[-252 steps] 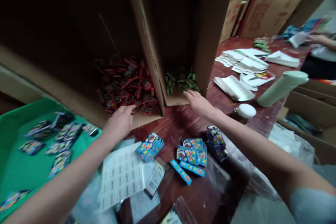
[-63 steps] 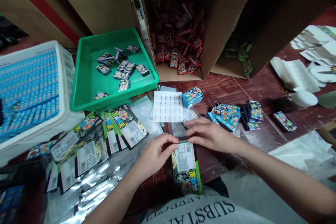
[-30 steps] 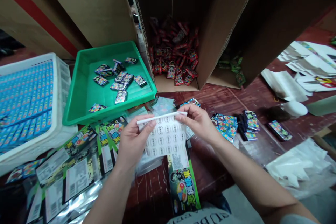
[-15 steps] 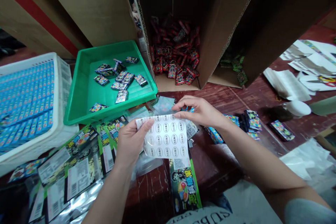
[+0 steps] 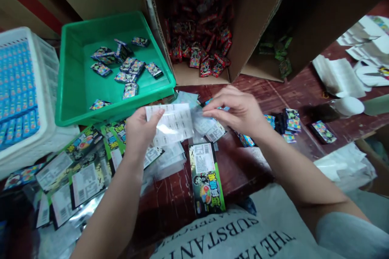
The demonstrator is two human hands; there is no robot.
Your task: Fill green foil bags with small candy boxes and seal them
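A white sheet of round printed stickers (image 5: 174,123) is pinched between the thumb and fingers of my left hand (image 5: 139,131), tilted so it catches the light. To the right of the sheet, my right hand (image 5: 237,109) has its thumb and forefinger pressed together, slightly apart from the sheet's edge. Whatever those fingertips hold is too small and blurred to make out. Below both hands lies a black and green candy bag (image 5: 209,186) with a white label, flat at the table's near edge. Clear plastic bags (image 5: 173,158) lie beneath the sheet.
A green tray (image 5: 85,115) with several small dark packets stands at left, beside a white basket (image 5: 45,89) of blue packets. Red packets (image 5: 196,54) fill part of a cardboard box behind. More printed bags (image 5: 88,182) overlap at lower left; paper stacks (image 5: 340,75) lie right.
My right hand has moved right, away from the sticker sheet's top edge. The sheet has shifted left and tilted in my left hand. The camera view has shifted too.
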